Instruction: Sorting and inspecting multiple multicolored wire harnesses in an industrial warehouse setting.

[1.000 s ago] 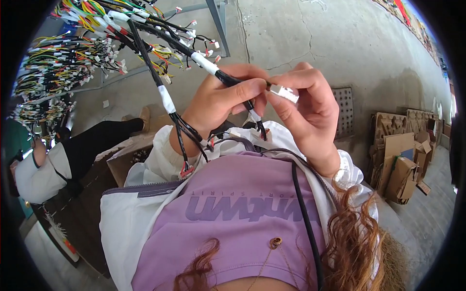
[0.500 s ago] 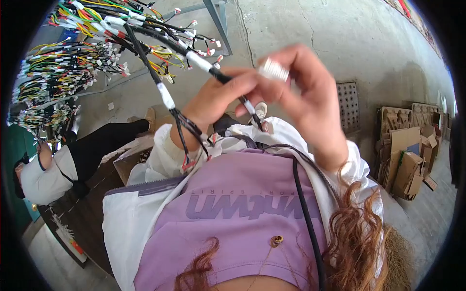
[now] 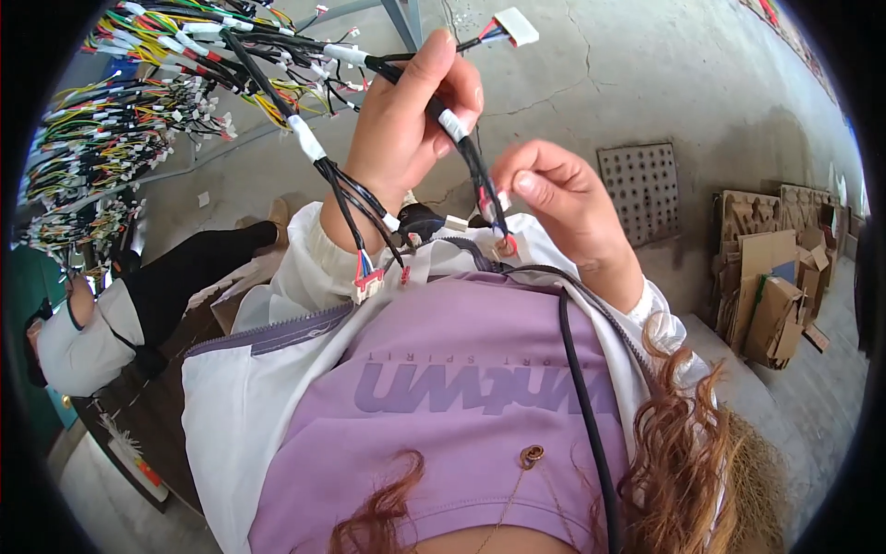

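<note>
My left hand (image 3: 406, 120) is closed around a black-sheathed branch of a wire harness (image 3: 383, 67), its thumb uppermost. A wide white connector (image 3: 516, 27) on short coloured wires sticks out beyond that hand. Below the grip, the branch splits into thin wires with small red and white connectors (image 3: 490, 205). My right hand (image 3: 565, 196) is beside these ends, finger and thumb bent together; whatever lies between them is hidden. A second branch (image 3: 306, 138) hangs past my left wrist and ends in a white connector (image 3: 368, 284) with red and blue wires.
Bundled harnesses (image 3: 138, 120) hang on a metal frame (image 3: 403, 23) at the left. Another person (image 3: 101, 342) is at the far left, by a dark table (image 3: 166, 397). A perforated plate (image 3: 639, 194) lies on the floor, and flattened cardboard (image 3: 766, 286) leans at the right.
My right hand has left the wide white connector and come down to the smaller wire ends. My left hand has risen, and the wide connector now points away from me.
</note>
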`<state>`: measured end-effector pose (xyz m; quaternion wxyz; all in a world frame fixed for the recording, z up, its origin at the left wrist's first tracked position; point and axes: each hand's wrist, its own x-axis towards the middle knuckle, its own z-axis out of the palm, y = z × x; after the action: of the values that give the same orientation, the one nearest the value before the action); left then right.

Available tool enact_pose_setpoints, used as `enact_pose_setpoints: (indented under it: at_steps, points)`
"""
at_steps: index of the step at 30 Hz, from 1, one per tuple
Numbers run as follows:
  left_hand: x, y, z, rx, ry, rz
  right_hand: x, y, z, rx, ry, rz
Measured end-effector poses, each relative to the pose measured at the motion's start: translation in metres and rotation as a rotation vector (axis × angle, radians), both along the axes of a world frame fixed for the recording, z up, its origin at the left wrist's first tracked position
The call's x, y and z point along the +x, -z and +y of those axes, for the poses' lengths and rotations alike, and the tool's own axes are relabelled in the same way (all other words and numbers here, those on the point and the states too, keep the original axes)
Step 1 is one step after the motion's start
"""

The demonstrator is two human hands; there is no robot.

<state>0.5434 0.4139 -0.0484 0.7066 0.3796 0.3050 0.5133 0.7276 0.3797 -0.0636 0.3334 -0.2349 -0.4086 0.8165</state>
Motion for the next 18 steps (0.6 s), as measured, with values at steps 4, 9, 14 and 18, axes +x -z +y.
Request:
enact_pose_setpoints:
  at_steps: [4, 9, 14, 18]
  points:
    - [-0.001, -0.001, -0.004, 0.075, 0.052, -0.039, 0.001, -0.012, -0.001, 0.038, -0.047, 0.001]
    - [0.000, -0.005, -0.008, 0.115, 0.159, -0.283, -0.007, -0.019, -0.006, 0.019, -0.186, -0.015]
    - [-0.009, -0.010, -0.017, 0.201, 0.236, -0.354, -0.005, -0.006, 0.003, 0.138, -0.066, 0.104]
    - [-0.005, -0.020, -0.027, 0.288, 0.192, -0.378, -0.011, -0.001, 0.001, 0.022, -0.059, 0.264]
